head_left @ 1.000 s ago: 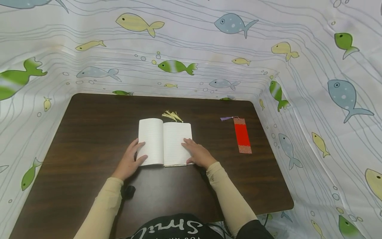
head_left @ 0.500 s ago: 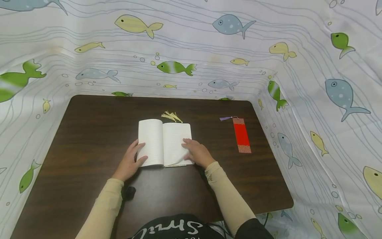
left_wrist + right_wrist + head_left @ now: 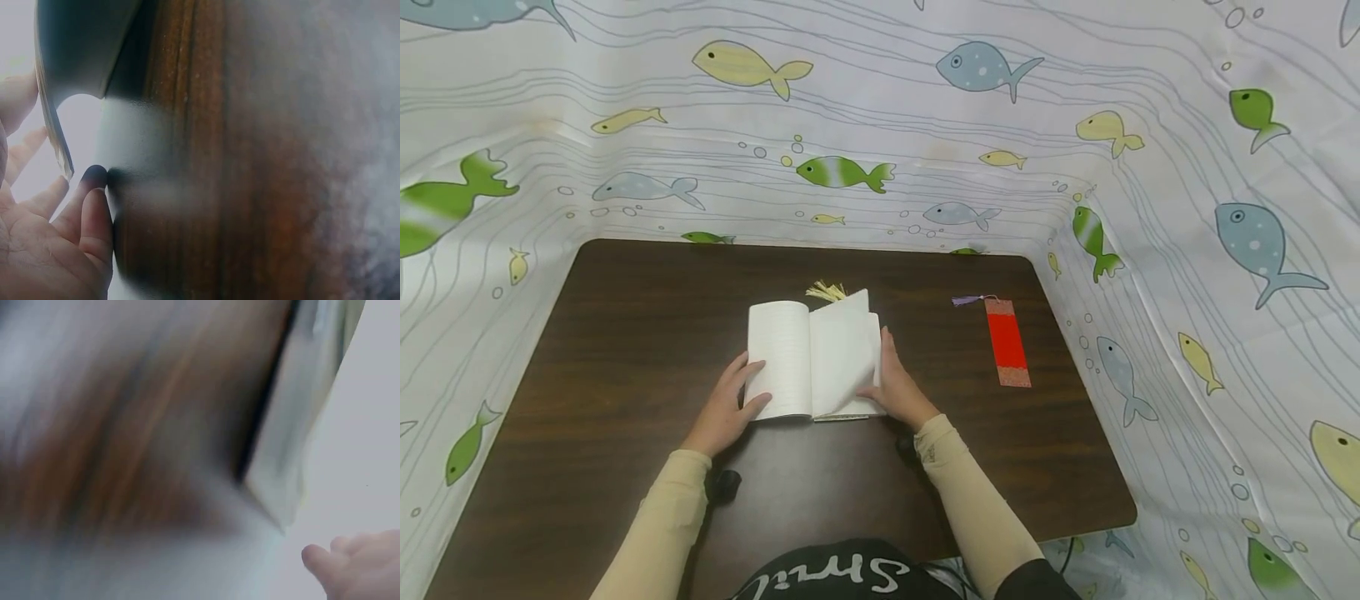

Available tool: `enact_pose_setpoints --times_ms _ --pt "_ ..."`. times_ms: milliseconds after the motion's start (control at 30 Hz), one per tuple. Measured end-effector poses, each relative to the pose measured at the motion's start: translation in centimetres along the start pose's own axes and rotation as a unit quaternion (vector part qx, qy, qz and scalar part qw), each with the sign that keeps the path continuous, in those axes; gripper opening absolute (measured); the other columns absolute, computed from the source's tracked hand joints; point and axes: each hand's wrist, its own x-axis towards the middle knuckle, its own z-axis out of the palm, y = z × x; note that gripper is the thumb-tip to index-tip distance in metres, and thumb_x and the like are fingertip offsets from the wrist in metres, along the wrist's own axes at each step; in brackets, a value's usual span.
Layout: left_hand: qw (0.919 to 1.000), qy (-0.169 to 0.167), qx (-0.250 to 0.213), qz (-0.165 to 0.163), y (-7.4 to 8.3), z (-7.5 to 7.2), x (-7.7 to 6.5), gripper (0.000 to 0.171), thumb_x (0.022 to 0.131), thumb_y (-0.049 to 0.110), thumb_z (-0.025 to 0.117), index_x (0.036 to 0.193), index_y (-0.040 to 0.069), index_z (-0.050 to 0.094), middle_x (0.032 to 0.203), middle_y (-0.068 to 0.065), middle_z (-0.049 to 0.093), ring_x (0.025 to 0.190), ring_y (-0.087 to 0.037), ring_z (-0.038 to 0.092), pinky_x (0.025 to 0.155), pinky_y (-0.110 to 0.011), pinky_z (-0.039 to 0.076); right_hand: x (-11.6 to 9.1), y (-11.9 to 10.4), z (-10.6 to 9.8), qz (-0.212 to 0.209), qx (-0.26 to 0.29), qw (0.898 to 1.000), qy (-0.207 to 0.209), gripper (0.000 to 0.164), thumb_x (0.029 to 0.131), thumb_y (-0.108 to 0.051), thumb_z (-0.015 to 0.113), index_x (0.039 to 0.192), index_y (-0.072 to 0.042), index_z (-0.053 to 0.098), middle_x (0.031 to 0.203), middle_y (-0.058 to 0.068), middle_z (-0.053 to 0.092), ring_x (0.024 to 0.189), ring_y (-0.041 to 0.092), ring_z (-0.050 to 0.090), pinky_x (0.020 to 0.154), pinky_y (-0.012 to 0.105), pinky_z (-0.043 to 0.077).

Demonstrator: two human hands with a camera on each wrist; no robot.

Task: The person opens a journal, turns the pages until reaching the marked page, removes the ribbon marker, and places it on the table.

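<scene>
A notebook (image 3: pixel 778 358) with blank, lined pages lies open on the dark wooden table. My left hand (image 3: pixel 727 402) holds its left side, with thumb and index finger on the page and the other fingers around the outer edge. In the left wrist view, the notebook's dark cover (image 3: pixel 81 50) stands slightly raised beside the left hand (image 3: pixel 56 231). On the right half, a page (image 3: pixel 842 350) is lifted and bent. My right hand (image 3: pixel 901 387) is at the right edge, fingers extended upward and thumb against the lifted page. The right wrist view shows only part of the right hand (image 3: pixel 359 565).
A yellow tassel (image 3: pixel 826 291) sticks out above the notebook. To the right lies a red bookmark (image 3: pixel 1007 343) with a purple tassel (image 3: pixel 968 299). Fish-patterned cloth (image 3: pixel 880 125) surrounds the dark brown table (image 3: pixel 625 333) on the back and sides.
My right hand's fingers have gone from resting on the right page to its outer edge. The page has risen, its top corner now partly covering the yellow tassel. The left hand stays put.
</scene>
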Motion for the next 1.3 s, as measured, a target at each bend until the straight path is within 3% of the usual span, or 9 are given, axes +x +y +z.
enact_pose_setpoints --times_ms 133,333,467,567,633,733,900,1000,1300 --pt "1.0000 -0.002 -0.001 -0.003 0.0 0.0 -0.1 0.063 0.094 0.042 0.060 0.145 0.011 0.040 0.158 -0.017 0.019 0.142 -0.043 0.023 0.108 -0.065 0.025 -0.3 -1.0 0.4 -0.003 0.106 0.994 -0.032 0.115 0.086 -0.018 0.074 0.151 -0.012 -0.020 0.161 0.010 0.015 0.146 0.019 0.020 0.116 0.040 0.024" --pt "1.0000 -0.001 -0.008 -0.002 -0.2 0.0 0.0 0.063 0.094 0.042 0.061 0.146 0.012 0.040 0.159 -0.016 0.018 0.142 -0.043 0.022 0.108 -0.066 0.025 -0.9 -2.6 1.6 -0.016 0.149 0.985 -0.081 0.108 0.085 -0.035 0.074 0.155 -0.016 -0.006 0.160 0.010 0.018 0.141 0.021 0.031 0.114 0.043 0.029" --pt "1.0000 0.000 -0.008 0.001 -0.2 0.0 0.0 0.063 0.094 0.041 0.060 0.146 0.013 0.039 0.159 -0.017 0.018 0.142 -0.044 0.022 0.107 -0.066 0.025 -1.0 -3.5 2.2 -0.048 0.122 0.986 -0.101 0.097 0.084 -0.037 0.074 0.155 -0.012 0.012 0.153 0.007 0.034 0.138 0.018 0.035 0.114 0.039 0.030" --pt "1.0000 -0.002 0.001 -0.001 -0.3 0.0 0.0 0.063 0.094 0.042 0.060 0.146 0.013 0.039 0.158 -0.017 0.019 0.141 -0.044 0.024 0.106 -0.066 0.027 -1.0 -4.0 2.5 -0.094 0.079 0.987 -0.105 0.089 0.086 -0.034 0.073 0.155 -0.016 0.019 0.156 0.004 0.031 0.141 0.017 0.032 0.114 0.039 0.030" --pt "1.0000 -0.004 0.007 -0.003 -0.3 0.0 0.0 0.063 0.094 0.040 0.061 0.146 0.013 0.039 0.158 -0.017 0.019 0.141 -0.044 0.025 0.106 -0.067 0.028 -0.9 -4.2 2.7 -0.123 0.046 0.985 -0.108 0.085 0.087 -0.031 0.072 0.155 -0.021 0.020 0.159 0.000 0.023 0.145 0.016 0.026 0.115 0.046 0.027" --pt "1.0000 -0.004 0.006 -0.001 -0.4 0.1 0.1 0.059 0.094 0.026 0.063 0.146 0.009 0.039 0.158 -0.017 0.018 0.141 -0.044 0.024 0.106 -0.066 0.028 -0.9 -4.5 3.0 -0.152 0.007 0.981 -0.119 0.075 0.090 -0.029 0.069 0.153 -0.027 0.027 0.161 -0.003 0.019 0.147 0.015 0.019 0.114 0.057 0.023" --pt "0.9994 0.015 -0.011 0.027 -0.6 0.3 0.3 0.058 0.091 0.006 0.061 0.145 0.003 0.039 0.158 -0.016 0.021 0.144 -0.039 0.019 0.111 -0.062 0.022 -1.1 -4.8 3.4 -0.160 -0.043 0.976 -0.143 0.061 0.094 -0.034 0.062 0.149 -0.032 0.035 0.162 -0.005 0.014 0.149 0.017 0.010 0.114 0.063 0.014" --pt "0.9987 0.024 -0.011 0.044 -0.8 0.4 0.3 0.057 0.093 0.008 0.059 0.146 0.002 0.038 0.157 -0.017 0.023 0.145 -0.037 0.018 0.113 -0.060 0.019 -1.1 -4.8 3.6 -0.161 -0.063 0.974 -0.146 0.059 0.095 -0.036 0.059 0.149 -0.034 0.036 0.162 -0.005 0.014 0.150 0.021 0.010 0.114 0.062 0.014" --pt "0.9985 0.030 -0.008 0.044 -0.7 0.5 0.2 0.054 0.096 0.012 0.057 0.146 0.003 0.038 0.157 -0.018 0.022 0.145 -0.037 0.018 0.113 -0.060 0.020 -1.2 -4.8 3.5 -0.164 -0.071 0.973 -0.144 0.056 0.096 -0.038 0.056 0.149 -0.035 0.036 0.162 -0.004 0.015 0.150 0.024 0.010 0.114 0.062 0.014"
